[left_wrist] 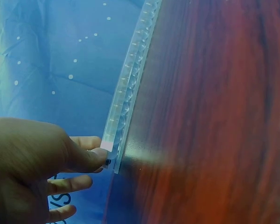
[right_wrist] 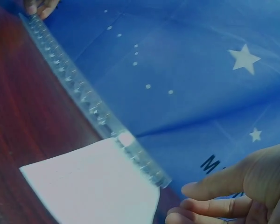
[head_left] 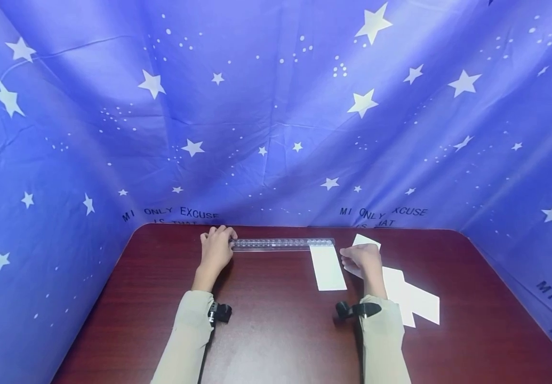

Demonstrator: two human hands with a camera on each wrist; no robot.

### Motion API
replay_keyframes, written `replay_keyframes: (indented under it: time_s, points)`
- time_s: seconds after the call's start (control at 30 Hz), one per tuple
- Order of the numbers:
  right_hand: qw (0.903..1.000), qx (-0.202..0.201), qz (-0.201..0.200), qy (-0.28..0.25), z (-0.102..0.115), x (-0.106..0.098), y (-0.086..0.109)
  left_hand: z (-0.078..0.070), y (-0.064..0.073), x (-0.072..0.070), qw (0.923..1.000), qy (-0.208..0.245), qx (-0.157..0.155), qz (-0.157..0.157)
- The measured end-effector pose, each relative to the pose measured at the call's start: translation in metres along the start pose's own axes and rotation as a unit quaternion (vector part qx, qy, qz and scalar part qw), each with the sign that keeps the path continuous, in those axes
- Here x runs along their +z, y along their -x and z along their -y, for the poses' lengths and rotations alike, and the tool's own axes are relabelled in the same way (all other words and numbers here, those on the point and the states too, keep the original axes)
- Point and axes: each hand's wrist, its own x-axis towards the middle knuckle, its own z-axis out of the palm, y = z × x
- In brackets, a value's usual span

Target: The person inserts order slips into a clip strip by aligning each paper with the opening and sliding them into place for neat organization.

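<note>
A long clear plastic binding strip [head_left: 276, 244] with a row of ring-like loops lies along the far part of the table. My left hand [head_left: 216, 248] pinches its left end between thumb and fingers; the left wrist view shows the thumb [left_wrist: 91, 158] on that end. At the strip's right end, a white paper sheet [head_left: 329, 269] has its top edge at the loops; whether the loops pass through it I cannot tell. Just right of that end is my right hand [head_left: 364, 261], its fingers loosely bent and nothing visible between them in the right wrist view.
Several more white sheets [head_left: 422, 301] lie overlapping on the right, partly behind my right hand and forearm. Under everything is a dark red wooden table [head_left: 276, 330]. A blue curtain [head_left: 256, 133] with white stars hangs along the table's far edge and sides.
</note>
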Motion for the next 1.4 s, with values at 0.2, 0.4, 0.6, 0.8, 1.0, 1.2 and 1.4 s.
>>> replay_keyframes:
  time_s: [0.2,0.4,0.6,0.8,1.0,1.2,1.4]
  points:
    - [0.9984,-0.049,-0.011,0.025,0.014,-0.012,0.006,0.000,0.001,0.000,1.0000,0.002,-0.003,0.003]
    - [0.9959,-0.078,0.000,0.046,0.034,-0.022,0.013,-0.001,0.002,0.001,1.0000,0.005,-0.001,-0.003]
    - [0.9716,-0.157,0.012,0.177,0.063,-0.035,0.015,0.000,0.003,0.002,0.9999,0.011,0.000,0.006]
    - [0.9121,-0.220,0.012,0.346,0.081,-0.046,0.014,0.000,0.002,0.000,1.0000,0.005,-0.002,0.009]
    - [0.8531,-0.257,0.048,0.451,0.076,-0.058,0.012,0.000,0.001,-0.002,1.0000,0.001,0.002,0.009]
    - [0.7825,-0.349,0.094,0.507,0.058,-0.070,0.005,0.001,0.001,-0.003,1.0000,0.003,0.000,0.008]
    - [0.6867,-0.455,0.083,0.561,0.038,-0.079,-0.007,0.000,0.003,-0.001,0.9999,0.006,0.001,0.010]
